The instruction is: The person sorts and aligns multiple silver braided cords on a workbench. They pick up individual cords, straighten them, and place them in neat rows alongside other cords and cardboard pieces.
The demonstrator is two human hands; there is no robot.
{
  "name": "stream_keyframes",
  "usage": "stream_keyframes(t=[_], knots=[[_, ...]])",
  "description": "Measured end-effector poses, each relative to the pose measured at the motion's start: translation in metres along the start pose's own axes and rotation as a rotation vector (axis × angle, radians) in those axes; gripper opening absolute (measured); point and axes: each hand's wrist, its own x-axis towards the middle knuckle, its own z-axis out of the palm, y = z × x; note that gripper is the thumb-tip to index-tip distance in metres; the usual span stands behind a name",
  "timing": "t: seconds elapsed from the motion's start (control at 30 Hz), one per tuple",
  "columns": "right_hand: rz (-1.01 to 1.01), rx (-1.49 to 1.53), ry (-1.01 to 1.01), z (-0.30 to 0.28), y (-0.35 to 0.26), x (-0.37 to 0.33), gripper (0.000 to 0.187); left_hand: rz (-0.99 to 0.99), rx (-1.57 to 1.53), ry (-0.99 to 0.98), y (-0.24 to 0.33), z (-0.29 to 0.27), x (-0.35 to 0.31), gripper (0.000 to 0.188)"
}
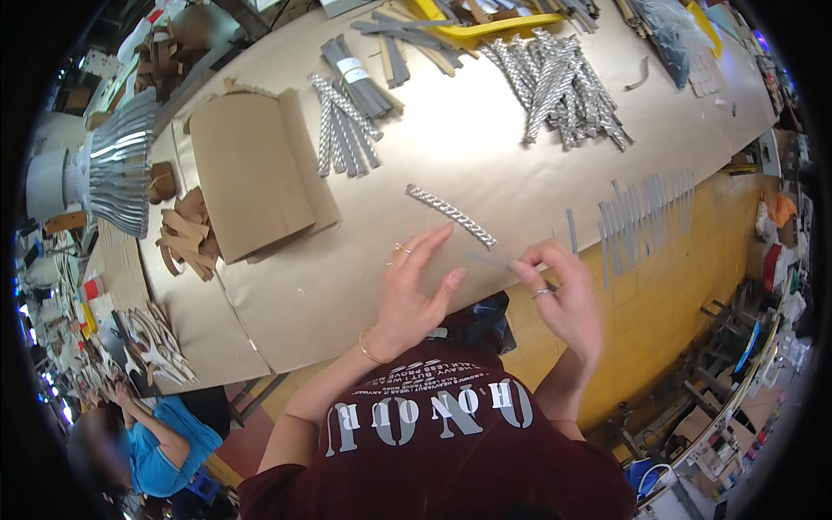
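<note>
My left hand (411, 299) is open, fingers spread, low over the near edge of the table. Between finger and thumb, my right hand (563, 296) pinches a thin grey strip (490, 260), which points left toward my left hand and looks blurred. Just beyond both hands lies a short braided silver strap (451, 214), slanting down to the right; neither hand touches it. A single grey strip (572, 231) rests at the table edge, beyond my right hand.
Farther back lies a heap of silver braided straps (563, 91), with several more straps (342, 130) beside a banded grey bundle (355, 76). A yellow tray (494, 29) is behind. Folded brown card (251, 173) sits left; thin strips (641, 221) line the right edge. A person in blue (173, 446) works at lower left.
</note>
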Motion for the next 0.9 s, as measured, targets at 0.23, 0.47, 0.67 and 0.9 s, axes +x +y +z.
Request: stream_keyframes(t=[0.23,0.47,0.67,0.9], knots=[[-0.085,-0.244,-0.025,0.025,-0.014,0.002,0.025,-0.351,-0.493,0.025,-0.004,-0.013,0.001,0.017],[-0.16,-0.237,-0.092,0.037,-0.024,0.006,0.027,-0.266,-0.458,-0.084,0.004,-0.015,0.012,0.014],[0.015,-0.049,0.016,0.044,-0.023,0.015,0.013,0.293,0.345,0.075,-0.024,-0.018,0.043,0.039],[0.01,-0.133,0.005,0.036,-0.02,0.025,0.012,0.228,0.775,-0.138,-0.037,-0.003,0.01,0.07]])
